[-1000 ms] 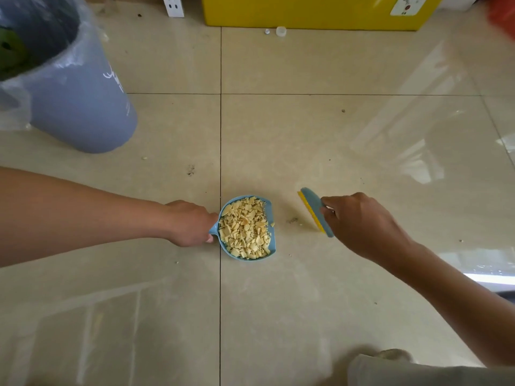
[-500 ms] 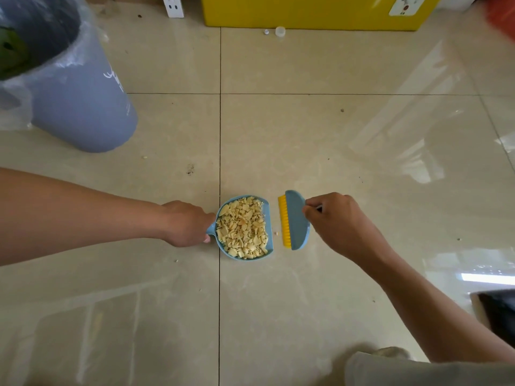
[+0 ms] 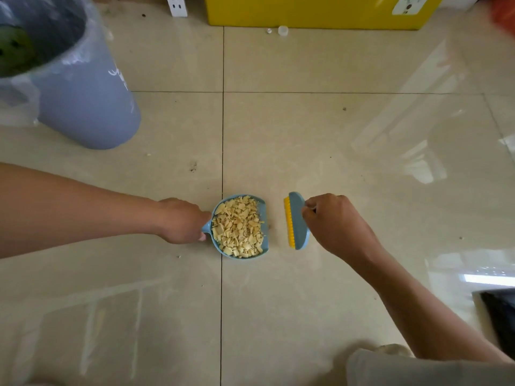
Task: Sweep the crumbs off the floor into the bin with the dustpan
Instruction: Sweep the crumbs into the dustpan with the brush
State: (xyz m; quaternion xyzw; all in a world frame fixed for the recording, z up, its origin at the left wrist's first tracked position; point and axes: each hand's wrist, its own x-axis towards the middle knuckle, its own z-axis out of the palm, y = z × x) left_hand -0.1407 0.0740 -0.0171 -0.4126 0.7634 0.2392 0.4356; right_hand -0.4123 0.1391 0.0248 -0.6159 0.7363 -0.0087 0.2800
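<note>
Knee: a trouser knee (image 3: 418,369) fills the lower right of the frame, so the person looks to be crouched low over the floor (image 3: 278,316).
Right hand: the right hand (image 3: 331,221), right of centre, is closed around the handle of the hand brush (image 3: 298,221), yellow bristles turned left toward the pan.
Why that angle: bristles facing the pan's mouth, I'd say, so a leftward stroke drives strays straight in.
Gap: brush and pan are apart, a bare strip of tile between them, with only faint specks visible there.
Left hand: the left hand (image 3: 182,221), left of centre, is wrapped around the stubby handle of the blue dustpan (image 3: 264,215), fingers hidden underneath.
Why held flat: the pan sits low with its open edge to the right, toward the brush, likely braced to take the sweep.
Crumbs: the pale yellow crumbs (image 3: 238,228) are heaped inside the pan, just right of the left hand and left of the brush.
Progress: sweeping looks nearly finished; tipping is not yet done.
Bin: the grey-blue bin (image 3: 83,107), lined with a clear plastic bag, stands upper left, well apart from the pan.
Risk: a pan this full could spill on the carry.
Far edge: a yellow box (image 3: 306,9) and a small white cap (image 3: 282,30) at the top.
</note>
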